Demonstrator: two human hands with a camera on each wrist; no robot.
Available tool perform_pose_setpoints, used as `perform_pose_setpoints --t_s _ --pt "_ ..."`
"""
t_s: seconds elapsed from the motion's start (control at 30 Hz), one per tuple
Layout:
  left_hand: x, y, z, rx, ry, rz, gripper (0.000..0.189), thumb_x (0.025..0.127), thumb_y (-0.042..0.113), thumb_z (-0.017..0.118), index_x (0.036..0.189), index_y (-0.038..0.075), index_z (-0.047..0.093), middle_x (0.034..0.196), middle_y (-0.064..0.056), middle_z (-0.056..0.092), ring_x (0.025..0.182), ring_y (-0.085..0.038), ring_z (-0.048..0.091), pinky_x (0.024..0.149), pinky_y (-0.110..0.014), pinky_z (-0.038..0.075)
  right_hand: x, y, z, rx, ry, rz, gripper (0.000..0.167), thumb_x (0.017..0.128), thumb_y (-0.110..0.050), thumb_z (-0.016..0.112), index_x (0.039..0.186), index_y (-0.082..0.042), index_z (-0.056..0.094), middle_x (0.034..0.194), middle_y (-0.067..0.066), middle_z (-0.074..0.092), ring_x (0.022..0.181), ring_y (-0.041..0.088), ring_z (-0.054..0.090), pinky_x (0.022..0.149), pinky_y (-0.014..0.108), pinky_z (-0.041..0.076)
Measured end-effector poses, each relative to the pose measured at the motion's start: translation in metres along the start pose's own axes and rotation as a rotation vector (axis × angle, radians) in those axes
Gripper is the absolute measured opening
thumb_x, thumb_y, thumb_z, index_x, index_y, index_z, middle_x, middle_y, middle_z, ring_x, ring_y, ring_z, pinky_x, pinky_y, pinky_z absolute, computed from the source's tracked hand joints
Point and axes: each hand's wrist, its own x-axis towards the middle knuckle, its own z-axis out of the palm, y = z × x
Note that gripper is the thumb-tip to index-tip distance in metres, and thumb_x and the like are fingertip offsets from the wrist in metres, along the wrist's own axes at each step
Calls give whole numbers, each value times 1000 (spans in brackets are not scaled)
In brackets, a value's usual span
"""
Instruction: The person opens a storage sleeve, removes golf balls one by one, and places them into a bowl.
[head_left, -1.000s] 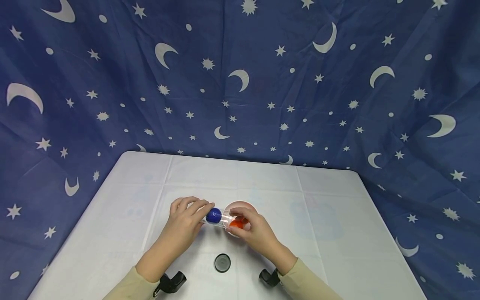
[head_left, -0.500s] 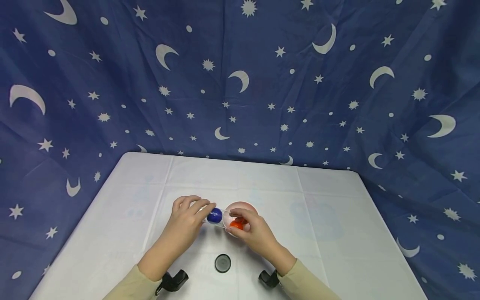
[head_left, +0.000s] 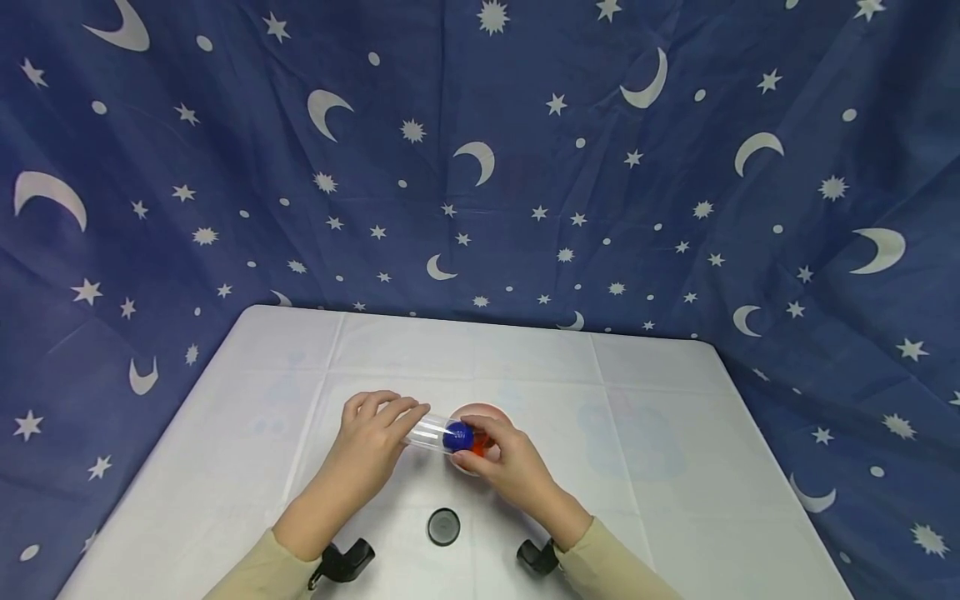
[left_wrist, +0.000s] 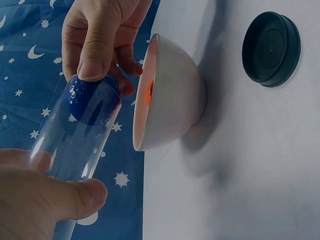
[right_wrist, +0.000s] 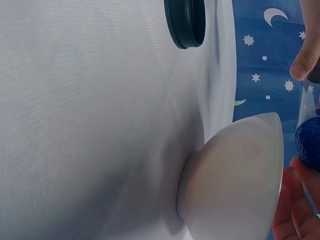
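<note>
My left hand (head_left: 369, 442) grips a clear plastic tube (head_left: 426, 432), tilted with its far end toward the right. At that end sits a dark blue textured ball (head_left: 457, 437), partly inside the tube in the left wrist view. The thumb and curled fingers of my right hand (head_left: 517, 467) close around the ball at the tube's mouth. Below and behind the right hand stands a bowl (left_wrist: 177, 95), white outside and pinkish inside. Something orange (head_left: 480, 445) lies in it, mostly hidden by the right hand.
A dark round lid (head_left: 444, 527) lies on the white-covered table (head_left: 637, 517), nearer to me than the bowl. Black wrist mounts (head_left: 348, 562) show at both sleeves. A blue curtain (head_left: 480, 225) with moons and stars hangs behind the table.
The blue ball has slid rightward along the tube, from near the left hand's fingertips to the right hand's fingers. Both hands have stayed nearly in place.
</note>
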Motion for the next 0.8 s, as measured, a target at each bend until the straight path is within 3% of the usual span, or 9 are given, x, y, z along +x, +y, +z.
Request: perform_pose_setpoints --t_s 0.17,0.43,0.6,0.8 --pt "-1 -2 0 -32 -3 -15 64 65 0 86 122 16 64 116 -3 63 111 -29 51 95 -53 31 2 1 0 13 24 -77 43 81 -25 80 120 -19 63 116 -13 60 89 15 62 76 37 53" --pt "-6 -7 1 -76 -15 -42 63 67 4 86 125 15 64 117 -3 63 111 -29 50 94 -53 30 7 5 0 26 45 -172 41 81 -23 79 119 -16 64 120 -1 62 91 7 59 73 36 53" --pt "-11 -13 1 -95 -24 -77 62 67 5 87 124 14 64 117 -5 63 111 -30 50 95 -53 29 6 5 -1 -4 41 -125 42 82 -26 78 120 -17 64 119 -7 62 93 7 59 75 37 53" --pt "-20 -16 4 -121 -34 -106 61 68 5 86 124 14 64 117 -4 64 110 -30 51 95 -53 28 4 4 -1 -55 53 -16 46 82 -29 78 124 -16 63 111 -10 64 95 20 61 81 42 53"
